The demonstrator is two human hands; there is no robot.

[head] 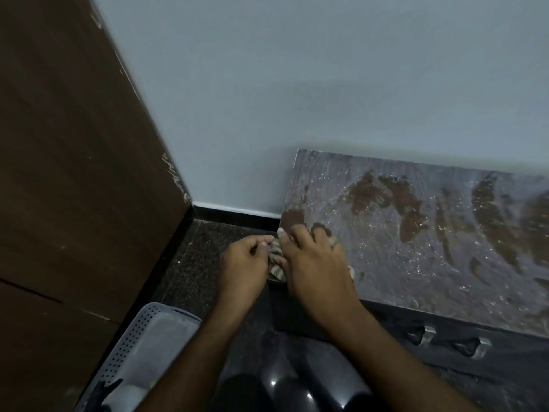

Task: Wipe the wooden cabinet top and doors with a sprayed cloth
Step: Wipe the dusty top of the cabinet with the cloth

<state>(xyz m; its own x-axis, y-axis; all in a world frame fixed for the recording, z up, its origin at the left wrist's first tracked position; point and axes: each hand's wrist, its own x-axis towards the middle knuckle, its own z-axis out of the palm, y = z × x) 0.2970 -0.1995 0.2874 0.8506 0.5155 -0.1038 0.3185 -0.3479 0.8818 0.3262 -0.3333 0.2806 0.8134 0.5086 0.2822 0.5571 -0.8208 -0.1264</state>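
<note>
A low wooden cabinet stands against the wall, its top [416, 233] coated in grey dust with darker wiped patches showing brown wood. At the top's near left corner lies a striped cloth [274, 257], bunched up. My right hand [312, 263] presses flat on the cloth, fingers spread over the corner. My left hand [245, 263] pinches the cloth's left end, which hangs off the cabinet's edge. Most of the cloth is hidden under my hands. The cabinet's front doors carry two metal handles [429, 334] at the lower right.
A tall dark brown wooden panel [74, 173] fills the left side. A grey perforated plastic basket [142, 346] sits on the dark speckled floor [196, 263] at the lower left. A pale wall [297, 84] runs behind the cabinet. Shiny dark objects [297, 382] lie below my arms.
</note>
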